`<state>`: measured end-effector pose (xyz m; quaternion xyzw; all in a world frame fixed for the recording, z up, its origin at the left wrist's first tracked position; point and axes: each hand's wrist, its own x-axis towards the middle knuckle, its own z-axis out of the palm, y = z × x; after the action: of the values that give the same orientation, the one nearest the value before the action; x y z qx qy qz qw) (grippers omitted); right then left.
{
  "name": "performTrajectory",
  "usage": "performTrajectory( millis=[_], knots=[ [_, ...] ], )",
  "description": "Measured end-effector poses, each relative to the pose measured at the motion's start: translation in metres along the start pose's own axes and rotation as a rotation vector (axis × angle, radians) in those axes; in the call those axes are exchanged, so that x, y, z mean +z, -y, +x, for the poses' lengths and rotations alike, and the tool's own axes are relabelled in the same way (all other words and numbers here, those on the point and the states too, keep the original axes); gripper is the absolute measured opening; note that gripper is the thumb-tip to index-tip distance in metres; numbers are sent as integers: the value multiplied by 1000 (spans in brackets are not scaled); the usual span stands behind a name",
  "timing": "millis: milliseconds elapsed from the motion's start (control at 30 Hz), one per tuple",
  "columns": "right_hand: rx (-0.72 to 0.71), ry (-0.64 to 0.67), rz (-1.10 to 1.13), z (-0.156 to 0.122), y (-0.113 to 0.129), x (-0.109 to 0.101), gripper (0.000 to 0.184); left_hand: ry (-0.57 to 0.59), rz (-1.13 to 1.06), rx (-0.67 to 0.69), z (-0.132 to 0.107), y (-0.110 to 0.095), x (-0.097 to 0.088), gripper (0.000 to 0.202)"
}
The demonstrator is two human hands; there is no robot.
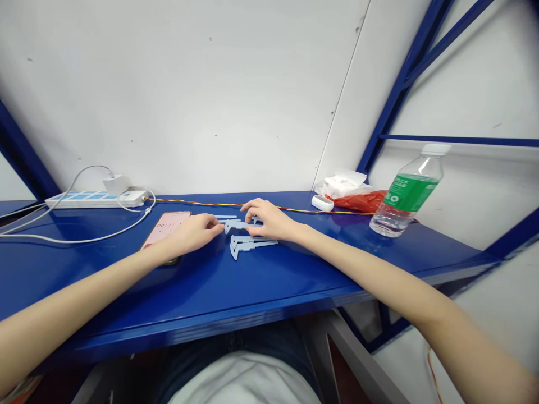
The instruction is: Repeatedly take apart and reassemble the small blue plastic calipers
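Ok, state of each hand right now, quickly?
Left hand: curled at one end of a pale blue caliper; grip cannot be told.
Right hand: closed on that caliper.

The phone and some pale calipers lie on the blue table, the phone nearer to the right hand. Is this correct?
Not entirely: the head view shows the phone nearer to the left hand. Some pale calipers do lie with it on the blue table.

calipers (248, 246): pale grey-blue | desk (252, 286): deep blue | bottle label (410, 193): green | plastic bag (357, 201): red
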<state>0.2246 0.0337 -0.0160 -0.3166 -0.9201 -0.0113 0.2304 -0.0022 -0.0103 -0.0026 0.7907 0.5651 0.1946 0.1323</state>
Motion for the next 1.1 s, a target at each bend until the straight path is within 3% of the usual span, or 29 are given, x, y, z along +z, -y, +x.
performTrajectory(
  millis=[133, 200, 367, 567, 700, 800, 900, 1000, 1100],
  knots=[
    [-103, -154, -23, -1, 14, -6, 6, 95, -250, 4, 1, 0, -1, 36],
    [-126, -185, -59, -2, 22, -7, 9, 87, -352, 17, -1, -3, 0, 35],
    [-133, -192, -135, -2, 30, -2, 12, 72, -371, 22, -7, -9, 1, 37],
    [-20, -233, -133, -1, 12, 0, 12, -6, -402, -59, 5, 1, -6, 32],
    [96, -147, -144, -5, -9, -6, 11, -41, -434, -174, 14, 12, -15, 32],
    [184, -57, -159, -8, -20, -11, 16, -23, -363, -206, 16, 20, -21, 34],
    [217, -1, -175, -10, -22, -13, 20, -65, -158, -215, 18, 27, -23, 34],
    [169, 37, -142, -10, -14, -11, 20, -128, 26, -176, 21, 32, -20, 32],
    [78, 91, -56, -8, 1, -8, 20, -102, 89, -113, 21, 31, -14, 35]
  ],
)
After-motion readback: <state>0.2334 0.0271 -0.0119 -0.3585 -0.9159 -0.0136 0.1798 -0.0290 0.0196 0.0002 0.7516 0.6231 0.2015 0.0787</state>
